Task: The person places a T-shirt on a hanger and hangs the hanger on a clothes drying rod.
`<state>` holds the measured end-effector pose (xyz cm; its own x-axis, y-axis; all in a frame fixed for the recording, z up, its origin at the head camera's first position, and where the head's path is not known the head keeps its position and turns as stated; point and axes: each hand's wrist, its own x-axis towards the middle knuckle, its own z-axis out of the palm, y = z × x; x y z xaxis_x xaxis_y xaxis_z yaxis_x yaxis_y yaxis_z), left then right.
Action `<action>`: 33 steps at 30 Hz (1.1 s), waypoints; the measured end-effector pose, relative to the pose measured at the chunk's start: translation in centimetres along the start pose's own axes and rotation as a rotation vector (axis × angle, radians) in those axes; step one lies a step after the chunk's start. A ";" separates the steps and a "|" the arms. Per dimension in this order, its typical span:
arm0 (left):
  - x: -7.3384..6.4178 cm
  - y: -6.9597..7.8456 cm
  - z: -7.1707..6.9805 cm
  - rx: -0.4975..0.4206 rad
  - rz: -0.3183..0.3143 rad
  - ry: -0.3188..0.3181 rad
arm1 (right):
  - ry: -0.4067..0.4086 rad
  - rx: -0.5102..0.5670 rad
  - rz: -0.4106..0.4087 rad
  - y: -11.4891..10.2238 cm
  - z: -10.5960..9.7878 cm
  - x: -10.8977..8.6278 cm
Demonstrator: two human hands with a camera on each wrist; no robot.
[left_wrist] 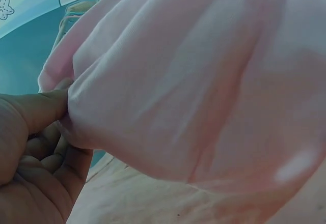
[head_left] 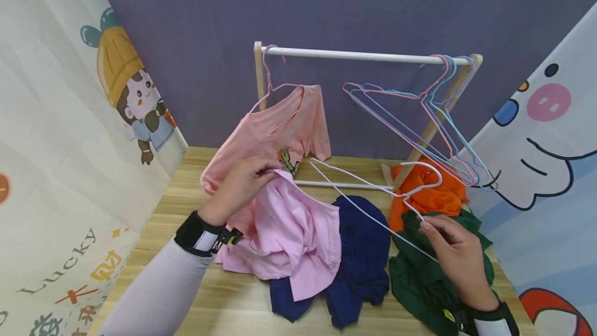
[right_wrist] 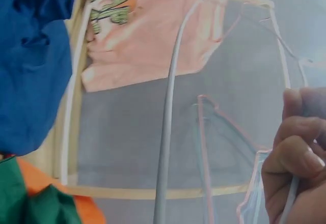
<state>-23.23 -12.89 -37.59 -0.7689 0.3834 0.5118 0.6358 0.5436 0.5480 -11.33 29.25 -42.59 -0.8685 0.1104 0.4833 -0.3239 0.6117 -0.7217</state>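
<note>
In the head view my left hand (head_left: 247, 180) pinches the upper edge of a pink garment (head_left: 298, 232), lifting that edge while the rest drapes down over the table. The left wrist view shows thumb and fingers gripping the pink cloth (left_wrist: 168, 81) at its rim. My right hand (head_left: 459, 253) holds a white clothes hanger (head_left: 359, 175) near its neck, its hook up and its long end reaching left toward the pink garment. From the right wrist, curled fingers (right_wrist: 295, 155) wrap around the hanger's wire. Behind my left hand hangs a peach T-shirt (head_left: 275, 123) on a pink hanger.
A rack with a white rail (head_left: 345, 55) stands at the back. Several coloured hangers (head_left: 434, 102) hang at its right end. On the wooden table (head_left: 196, 170) lie a navy garment (head_left: 364, 253), a dark green garment (head_left: 434, 284) and an orange garment (head_left: 429, 191). Printed curtains flank both sides.
</note>
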 end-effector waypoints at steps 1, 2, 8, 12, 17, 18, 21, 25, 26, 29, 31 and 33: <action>-0.1 -0.1 0.0 -0.003 -0.001 0.001 | -0.008 0.012 -0.007 -0.4 -0.2 -0.1; -0.1 -0.1 0.0 -0.008 -0.002 0.001 | -0.018 0.022 -0.040 -0.7 -0.2 -0.2; -0.3 -0.2 0.0 -0.047 0.011 0.001 | -0.089 0.079 -0.263 -1.7 0.0 -0.5; -0.5 -0.3 -0.2 -0.060 0.030 -0.012 | -0.125 0.130 -0.318 -2.9 0.0 -0.6; -1.0 -0.5 -0.3 -0.059 0.038 -0.041 | -0.179 0.205 -0.363 -4.7 0.0 -0.5; -1.0 -0.5 -0.4 -0.054 0.037 -0.045 | -0.188 0.219 -0.372 -4.9 0.0 -0.5; -1.2 -0.6 -0.4 -0.031 0.009 -0.054 | -0.202 0.275 -0.397 -4.8 0.0 -0.4; -1.4 -0.6 -0.5 0.014 -0.038 -0.052 | -0.219 0.362 -0.423 -4.2 0.2 -0.5; -1.4 -0.6 -0.5 0.021 -0.046 -0.050 | -0.225 0.373 -0.428 -4.1 0.2 -0.5; -1.5 -0.6 -0.5 0.033 -0.061 -0.053 | -0.253 0.442 -0.438 -4.1 0.1 -0.7; -1.6 -0.6 -0.5 0.025 -0.070 -0.063 | -0.258 0.440 -0.435 -4.4 0.0 -0.8; -1.7 -0.6 -0.5 0.012 -0.080 -0.076 | -0.254 0.422 -0.428 -4.6 -0.2 -0.8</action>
<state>-22.23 -14.24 -38.47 -0.8202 0.3935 0.4152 0.5719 0.5830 0.5771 -9.05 26.47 -39.58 -0.6746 -0.2950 0.6767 -0.7358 0.1945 -0.6487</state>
